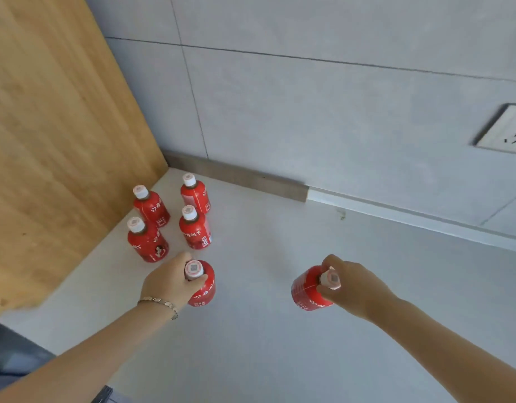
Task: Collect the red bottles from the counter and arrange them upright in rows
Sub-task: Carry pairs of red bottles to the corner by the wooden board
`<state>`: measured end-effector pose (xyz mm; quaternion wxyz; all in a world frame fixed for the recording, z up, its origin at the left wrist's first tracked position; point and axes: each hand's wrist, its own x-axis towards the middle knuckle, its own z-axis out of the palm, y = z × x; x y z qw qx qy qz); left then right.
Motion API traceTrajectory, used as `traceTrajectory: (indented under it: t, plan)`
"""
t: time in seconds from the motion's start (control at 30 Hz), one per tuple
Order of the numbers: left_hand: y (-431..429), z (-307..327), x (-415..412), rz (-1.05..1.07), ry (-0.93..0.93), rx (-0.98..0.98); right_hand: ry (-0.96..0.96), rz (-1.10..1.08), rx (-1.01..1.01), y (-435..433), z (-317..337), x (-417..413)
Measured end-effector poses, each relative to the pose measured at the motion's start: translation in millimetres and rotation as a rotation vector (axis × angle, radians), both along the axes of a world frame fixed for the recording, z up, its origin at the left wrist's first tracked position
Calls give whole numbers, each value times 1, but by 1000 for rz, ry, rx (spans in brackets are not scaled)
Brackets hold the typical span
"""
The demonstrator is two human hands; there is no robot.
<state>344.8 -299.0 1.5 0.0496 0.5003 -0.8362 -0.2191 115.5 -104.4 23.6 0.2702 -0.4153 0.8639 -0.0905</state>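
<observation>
Several red bottles with white caps stand upright in two rows near the counter's back left corner: one (153, 209) and one (196, 195) at the back, one (148, 243) and one (195, 230) in front of them. My left hand (171, 282) grips the neck of a fifth red bottle (204, 289), upright just in front of the right-hand row. My right hand (351, 285) holds another red bottle (306, 289) by its cap, apart from the group to the right.
A white counter (265, 330) meets a wooden side panel (56, 141) on the left and a grey tiled wall (309, 112) behind. A white wall socket (505, 130) sits at the right. A bracelet is on my left wrist.
</observation>
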Motion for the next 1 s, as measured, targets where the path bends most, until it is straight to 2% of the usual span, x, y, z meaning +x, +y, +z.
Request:
traceTrajectory:
  t: [0.23,0.43,0.6,0.73,0.8,0.93,1.0]
  plan:
    - [-95,-25,32,191,134,45,-67,-31,-20,-113,-28,58]
    - [-116,-45,25,205,175,131,29,-123,-147,-217,-39,69]
    - [-121,-53,23,208,136,153,20,-139,-139,-275,-52,67]
    - [-117,-51,24,184,23,84,-57,-221,-176,-278,-51,67]
    - [-106,-47,21,203,-12,57,-86,-180,-125,-263,-50,63]
    - [-82,-31,14,293,35,139,-186,-147,-48,-215,-50,55]
    - [-64,-24,3,168,-19,185,-217,-167,-18,-181,-48,44]
